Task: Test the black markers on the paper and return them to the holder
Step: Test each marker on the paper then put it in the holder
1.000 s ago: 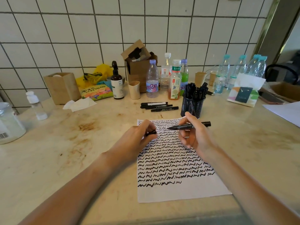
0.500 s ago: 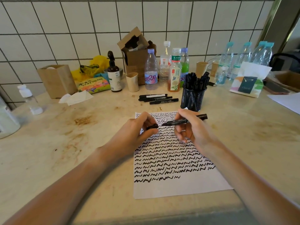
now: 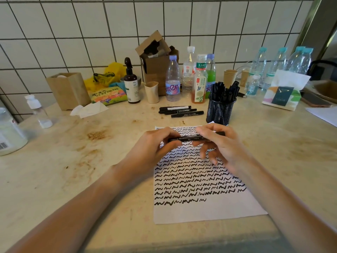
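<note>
Marker (image 3: 193, 138) ends are hiding inside both fists; cap seating unclear. Left hand (image 3: 155, 148) and right hand (image 3: 221, 145) are gripping it between them above paper (image 3: 209, 210).

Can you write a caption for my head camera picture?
Both hands hold a black marker above the squiggle-covered paper, near the mesh holder.

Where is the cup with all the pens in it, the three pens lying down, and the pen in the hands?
mesh holder (image 3: 220, 112), head view: front wall.
three loose markers (image 3: 177, 111), head view: middle marker's barrel.
held marker (image 3: 189, 138), head view: barrel between the hands.
</note>
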